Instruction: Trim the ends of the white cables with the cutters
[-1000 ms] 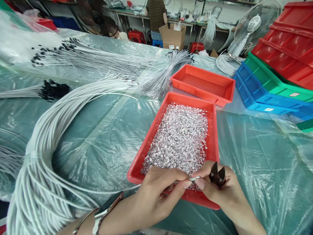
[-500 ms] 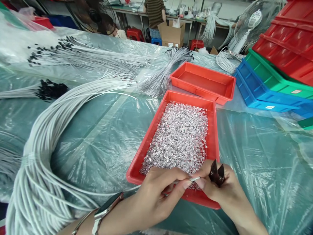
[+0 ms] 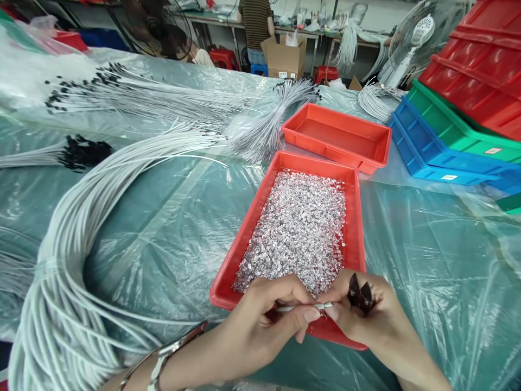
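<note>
Between the thumb and fingers of my left hand (image 3: 272, 320) is a thin white cable (image 3: 285, 308), held near its end. My right hand (image 3: 372, 315) is closed, its thumb and fingertip pinching the cable's tip. A pair of dark nippers (image 3: 360, 295) also sits in the right palm, jaws pointing up. Both hands are over the near edge of a red tray (image 3: 356, 228) full of small shiny silver scraps (image 3: 293, 233). At the left lies a thick bundle of white cables (image 3: 77, 212), and one strand runs from it towards my left hand.
Behind the full tray stands a second red tray (image 3: 337, 136). Stacked red, green and blue crates (image 3: 456, 125) rise at the right. Bundles of thin cables with black ends (image 3: 142, 92) lie across the plastic-covered table (image 3: 163, 239). Fans, a cardboard box (image 3: 287, 57) and people are beyond.
My left fingers have shifted slightly along the cable, and more of its white length now shows between them. The right hand and nippers have moved down a little.
</note>
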A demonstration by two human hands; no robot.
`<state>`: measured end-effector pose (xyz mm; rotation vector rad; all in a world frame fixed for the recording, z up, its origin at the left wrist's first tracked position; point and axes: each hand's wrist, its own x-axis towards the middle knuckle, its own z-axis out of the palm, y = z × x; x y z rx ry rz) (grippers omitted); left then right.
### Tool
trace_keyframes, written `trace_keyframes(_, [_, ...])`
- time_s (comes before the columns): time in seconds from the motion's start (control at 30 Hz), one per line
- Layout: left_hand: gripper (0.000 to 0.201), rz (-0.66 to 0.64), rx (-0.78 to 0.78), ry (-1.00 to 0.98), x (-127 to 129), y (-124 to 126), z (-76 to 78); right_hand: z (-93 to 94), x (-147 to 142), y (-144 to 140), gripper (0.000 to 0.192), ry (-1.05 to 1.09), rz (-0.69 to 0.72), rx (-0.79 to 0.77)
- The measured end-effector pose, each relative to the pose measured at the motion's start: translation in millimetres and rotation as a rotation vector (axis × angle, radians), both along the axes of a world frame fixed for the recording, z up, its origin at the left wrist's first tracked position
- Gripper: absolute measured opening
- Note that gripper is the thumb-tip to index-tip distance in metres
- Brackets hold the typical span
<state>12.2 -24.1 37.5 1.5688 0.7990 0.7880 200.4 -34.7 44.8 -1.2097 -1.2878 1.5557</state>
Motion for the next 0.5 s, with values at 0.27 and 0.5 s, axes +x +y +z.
trace_keyframes(0.27, [0.023, -0.079, -0.162, -0.120, -0.1, 5.1, 6.1, 1.3, 0.2, 0.5, 0.010, 0.042, 0.010, 0.037])
trace_keyframes(0.5, [0.023, -0.175, -0.068, -0.078, -1.5, 5.9, 8.7, 3.9, 6.9, 6.7, 0.012, -0.082, 0.045, 0.015])
